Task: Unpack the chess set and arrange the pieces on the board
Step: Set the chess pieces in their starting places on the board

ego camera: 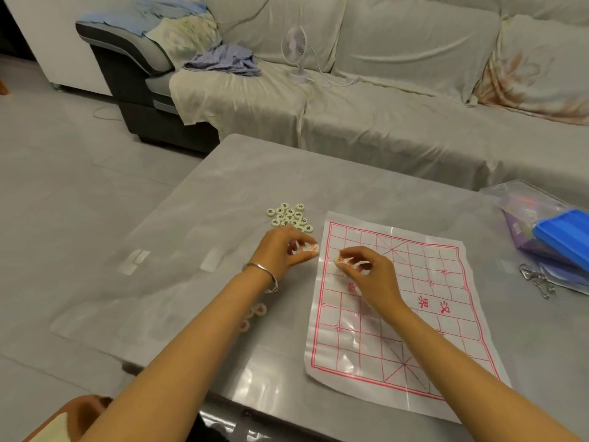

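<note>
Both grips are pinches on red-marked pieces [312,249]: my left hand [285,250] beside the board [446,314], my right hand [371,274] above it. Dragging my wrist could wrinkle that thin sheet.

Red characters on the cream round pieces [310,249] pinched in the left hand [280,250] blur unreadably. Behind its wrist, more red-marked cream discs [256,311] lie half hidden under the forearm. The right hand [371,272] pinches a cream piece [338,260], equally blurred.
</note>
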Demonstrator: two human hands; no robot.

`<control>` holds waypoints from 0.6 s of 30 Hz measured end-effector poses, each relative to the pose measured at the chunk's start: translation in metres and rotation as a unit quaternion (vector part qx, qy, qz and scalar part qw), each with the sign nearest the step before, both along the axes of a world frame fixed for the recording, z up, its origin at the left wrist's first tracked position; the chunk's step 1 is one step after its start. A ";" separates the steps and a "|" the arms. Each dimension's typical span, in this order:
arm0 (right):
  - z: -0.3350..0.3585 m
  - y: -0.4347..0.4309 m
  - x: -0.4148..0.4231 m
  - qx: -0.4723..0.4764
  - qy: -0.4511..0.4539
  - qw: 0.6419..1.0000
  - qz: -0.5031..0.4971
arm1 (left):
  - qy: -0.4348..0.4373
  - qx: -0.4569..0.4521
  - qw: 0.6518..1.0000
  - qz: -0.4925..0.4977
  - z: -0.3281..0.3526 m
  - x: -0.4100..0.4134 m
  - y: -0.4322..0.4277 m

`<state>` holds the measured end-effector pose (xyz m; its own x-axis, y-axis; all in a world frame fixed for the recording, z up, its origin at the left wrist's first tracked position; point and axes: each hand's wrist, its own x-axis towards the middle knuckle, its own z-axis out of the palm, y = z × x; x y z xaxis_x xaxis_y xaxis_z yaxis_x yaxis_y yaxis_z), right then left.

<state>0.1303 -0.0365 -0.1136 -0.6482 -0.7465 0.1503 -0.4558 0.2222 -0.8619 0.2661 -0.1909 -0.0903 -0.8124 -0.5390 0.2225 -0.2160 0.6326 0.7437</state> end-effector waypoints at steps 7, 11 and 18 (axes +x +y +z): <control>0.002 0.052 -0.096 0.032 0.025 0.993 -0.114 | -0.068 -0.025 0.995 -0.071 0.006 -0.135 0.039; -0.019 0.057 -0.116 0.076 0.019 0.989 -0.123 | -0.191 -0.016 0.978 -0.087 -0.008 -0.176 0.052; -0.025 0.057 -0.111 0.070 0.008 0.989 -0.128 | -0.200 -0.008 0.977 -0.079 -0.016 -0.166 0.048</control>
